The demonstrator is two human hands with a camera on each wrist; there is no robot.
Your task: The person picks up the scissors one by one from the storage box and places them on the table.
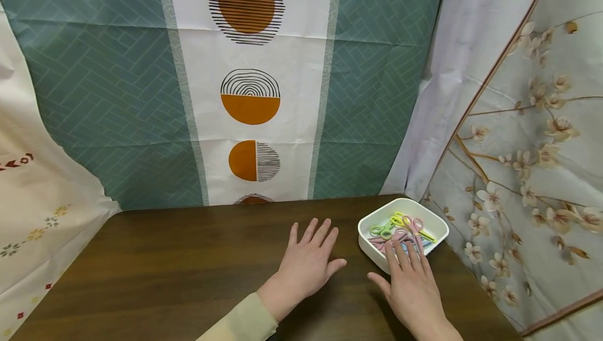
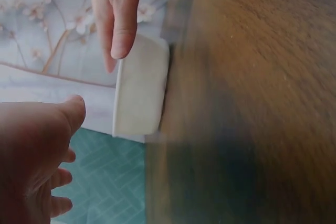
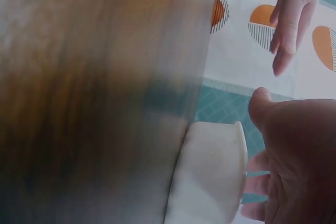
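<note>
A white plastic tub (image 1: 377, 258) stands at the right back of the dark wooden table, with several small scissors (image 1: 399, 220) in pink, green, yellow and blue lying inside. My right hand (image 1: 411, 291) hovers at the tub's near side, fingers straight and overlapping its front rim in the head view. To the left of the tub, my left hand (image 1: 308, 265) is spread over the table and holds nothing. The left wrist view shows the tub's outer side (image 2: 142, 87) beyond the left thumb. In the right wrist view, the right fingers (image 3: 257, 184) extend alongside the tub's rim.
The brown wooden tabletop (image 1: 155, 268) reaches back to a green and white patterned curtain (image 1: 254, 132). On the right hangs a flowered cloth (image 1: 527, 184) close beside the tub. A cream cloth (image 1: 42, 200) drapes along the left edge.
</note>
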